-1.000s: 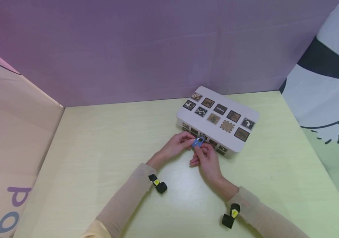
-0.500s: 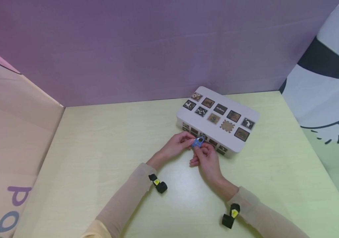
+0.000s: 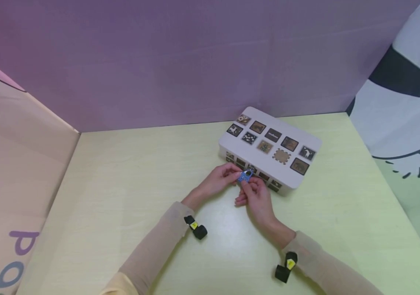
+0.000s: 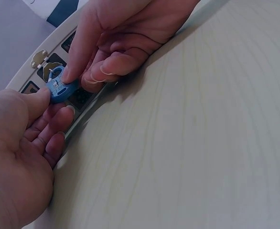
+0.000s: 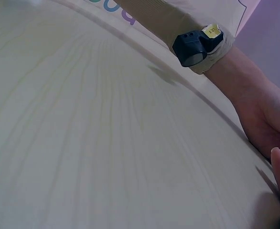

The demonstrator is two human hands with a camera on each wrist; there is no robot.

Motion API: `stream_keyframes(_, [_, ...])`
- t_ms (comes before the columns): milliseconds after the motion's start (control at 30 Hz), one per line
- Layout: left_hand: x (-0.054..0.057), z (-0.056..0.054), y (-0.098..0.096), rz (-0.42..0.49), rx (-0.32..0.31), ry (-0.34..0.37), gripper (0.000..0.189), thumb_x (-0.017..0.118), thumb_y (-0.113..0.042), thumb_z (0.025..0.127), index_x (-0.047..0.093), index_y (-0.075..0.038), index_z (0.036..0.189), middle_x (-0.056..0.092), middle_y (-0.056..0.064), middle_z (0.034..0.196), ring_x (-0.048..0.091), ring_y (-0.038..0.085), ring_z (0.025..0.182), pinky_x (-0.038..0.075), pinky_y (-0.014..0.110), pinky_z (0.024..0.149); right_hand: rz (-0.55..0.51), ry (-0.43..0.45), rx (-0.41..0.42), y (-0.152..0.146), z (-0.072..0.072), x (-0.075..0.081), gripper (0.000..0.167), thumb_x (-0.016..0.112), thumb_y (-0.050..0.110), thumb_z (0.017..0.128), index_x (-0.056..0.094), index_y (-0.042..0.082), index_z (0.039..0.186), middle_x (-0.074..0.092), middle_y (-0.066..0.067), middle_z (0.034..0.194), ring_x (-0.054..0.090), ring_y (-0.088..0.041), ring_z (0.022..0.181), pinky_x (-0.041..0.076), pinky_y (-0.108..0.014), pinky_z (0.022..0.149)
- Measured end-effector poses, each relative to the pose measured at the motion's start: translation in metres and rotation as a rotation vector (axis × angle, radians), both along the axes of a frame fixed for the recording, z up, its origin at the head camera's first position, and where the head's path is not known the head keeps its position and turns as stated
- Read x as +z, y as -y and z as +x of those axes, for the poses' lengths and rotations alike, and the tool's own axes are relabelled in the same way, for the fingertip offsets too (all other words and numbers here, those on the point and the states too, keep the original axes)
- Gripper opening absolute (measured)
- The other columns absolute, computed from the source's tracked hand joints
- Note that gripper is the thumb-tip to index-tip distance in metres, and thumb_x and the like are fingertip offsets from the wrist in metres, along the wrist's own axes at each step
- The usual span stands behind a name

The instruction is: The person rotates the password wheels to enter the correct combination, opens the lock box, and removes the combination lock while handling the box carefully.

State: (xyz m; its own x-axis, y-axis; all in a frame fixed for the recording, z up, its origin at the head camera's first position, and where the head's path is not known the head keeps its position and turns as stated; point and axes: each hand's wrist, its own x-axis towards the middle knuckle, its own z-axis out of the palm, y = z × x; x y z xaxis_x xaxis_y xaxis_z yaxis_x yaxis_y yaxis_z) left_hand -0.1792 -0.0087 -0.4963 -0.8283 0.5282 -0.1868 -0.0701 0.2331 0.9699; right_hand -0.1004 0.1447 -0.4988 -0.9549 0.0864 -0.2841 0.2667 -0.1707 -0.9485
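A small blue padlock (image 3: 245,176) sits against the front side of a white tin box (image 3: 269,138) printed with square pictures. My left hand (image 3: 218,180) pinches the padlock's left end between thumb and fingers. From the other side my right hand (image 3: 260,205) holds it with thumb and index finger, the other fingers loosely curled below. In the left wrist view the shackle of the padlock (image 4: 61,89) lies at the box's metal clasp (image 4: 39,59); whether it passes through is too small to tell. The right wrist view shows only part of both hands, the padlock outside it.
The box stands on a pale wooden table (image 3: 140,172), its lid down, near the purple back wall (image 3: 210,61). Printed cloth walls flank the table on the left and right. Each sleeve carries a black wrist camera (image 3: 196,228).
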Motion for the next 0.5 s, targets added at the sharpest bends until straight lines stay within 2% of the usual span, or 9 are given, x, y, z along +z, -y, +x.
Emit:
stream_keyframes(233, [-0.0002, -0.0006, -0.0007, 0.006, 0.002, -0.004, 0.021, 0.059, -0.017, 0.105, 0.066, -0.004, 0.121, 0.072, 0.009, 0.108, 0.066, 0.014, 0.093, 0.056, 0.028, 0.089, 0.009, 0.0, -0.003, 0.0001, -0.0001, 0.0001, 0.022, 0.05, 0.006, 0.108, 0.044, -0.007, 0.125, 0.061, -0.013, 0.089, 0.065, -0.015, 0.062, 0.064, -0.032, 0.065])
stream_keyframes(500, [-0.0015, -0.0012, -0.0015, 0.012, 0.001, -0.006, 0.021, 0.059, -0.016, 0.105, 0.065, -0.003, 0.121, 0.072, 0.01, 0.108, 0.066, 0.013, 0.092, 0.057, 0.028, 0.089, 0.005, 0.0, -0.015, 0.0014, -0.0007, -0.0007, 0.029, 0.056, 0.002, 0.104, 0.044, -0.008, 0.128, 0.061, -0.014, 0.09, 0.066, -0.014, 0.061, 0.063, -0.03, 0.063])
